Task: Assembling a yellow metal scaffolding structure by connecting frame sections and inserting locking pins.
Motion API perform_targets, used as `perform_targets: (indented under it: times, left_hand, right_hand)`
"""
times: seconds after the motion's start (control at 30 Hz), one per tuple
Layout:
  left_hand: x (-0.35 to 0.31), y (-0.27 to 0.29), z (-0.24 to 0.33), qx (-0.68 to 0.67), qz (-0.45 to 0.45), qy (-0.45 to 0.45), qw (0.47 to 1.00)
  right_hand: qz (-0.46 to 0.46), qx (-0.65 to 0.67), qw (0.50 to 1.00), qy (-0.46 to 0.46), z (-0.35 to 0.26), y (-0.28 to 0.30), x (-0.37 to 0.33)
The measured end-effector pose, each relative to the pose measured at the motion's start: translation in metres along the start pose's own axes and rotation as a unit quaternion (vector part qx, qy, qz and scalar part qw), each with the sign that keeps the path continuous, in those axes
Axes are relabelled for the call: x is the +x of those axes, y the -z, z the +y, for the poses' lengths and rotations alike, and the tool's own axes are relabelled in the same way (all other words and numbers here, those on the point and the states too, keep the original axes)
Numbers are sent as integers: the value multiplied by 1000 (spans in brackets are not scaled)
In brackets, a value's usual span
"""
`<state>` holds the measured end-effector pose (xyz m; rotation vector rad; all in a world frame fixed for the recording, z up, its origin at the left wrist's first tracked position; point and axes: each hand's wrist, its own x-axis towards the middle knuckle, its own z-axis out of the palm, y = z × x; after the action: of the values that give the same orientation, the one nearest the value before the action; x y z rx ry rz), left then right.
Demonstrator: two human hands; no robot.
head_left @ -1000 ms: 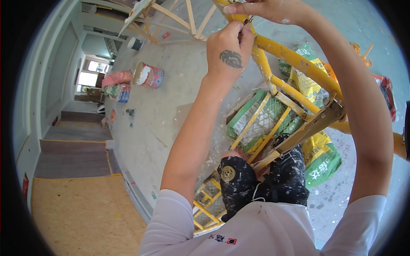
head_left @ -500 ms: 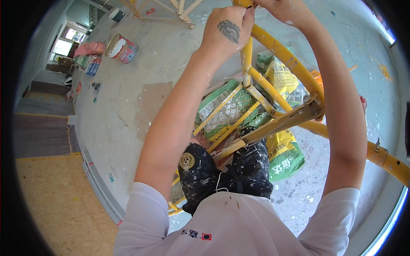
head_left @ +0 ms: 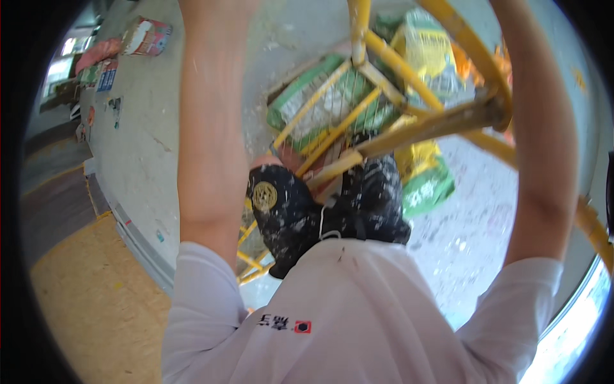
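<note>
Both of my arms reach up past the upper edge, and my hands are beyond the view. What they hold or touch is hidden. My left forearm, smeared by motion, rises on the left, apart from the yellow scaffold frame. My right forearm passes in front of the frame's curved yellow tube on the right. A brown, worn bar runs across the frame toward my legs. A mesh platform with yellow bars lies by my paint-spattered shorts.
Below the frame lie green-and-white sacks and a yellow-and-green sack. A paint bucket stands at the far left, near a pink bundle. Tan boarding covers the lower left floor.
My hands have left the top of the yellow upright and gone out of view. My forearms have spread apart, the left one moving left. The view has shifted, and the scene looks blurred.
</note>
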<state>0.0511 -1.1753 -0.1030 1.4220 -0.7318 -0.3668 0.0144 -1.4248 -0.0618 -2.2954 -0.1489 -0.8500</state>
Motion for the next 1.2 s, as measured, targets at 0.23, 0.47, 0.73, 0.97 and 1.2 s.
perform_targets:
  times: [0.23,0.47,0.73,0.97,1.2]
  left_hand:
    - [-32,43,-35,-59,-65,64,994]
    - [-10,-16,-11,-160,-120,53,978]
    - [-1,-70,-5,-79,-145,81,983]
    - [89,-31,-3,14,89,1,996]
    - [118,-41,-5,-149,-113,116,975]
  right_hand:
    - [22,19,996,-79,-3,-11,-33]
    - [93,160,955,-233,-38,3,-74]
    - [177,526,762,-333,-62,-45,-118]
    - [326,208,893,-230,-93,-67,-100]
    - [271,156,932,-184,-87,-92,-93]
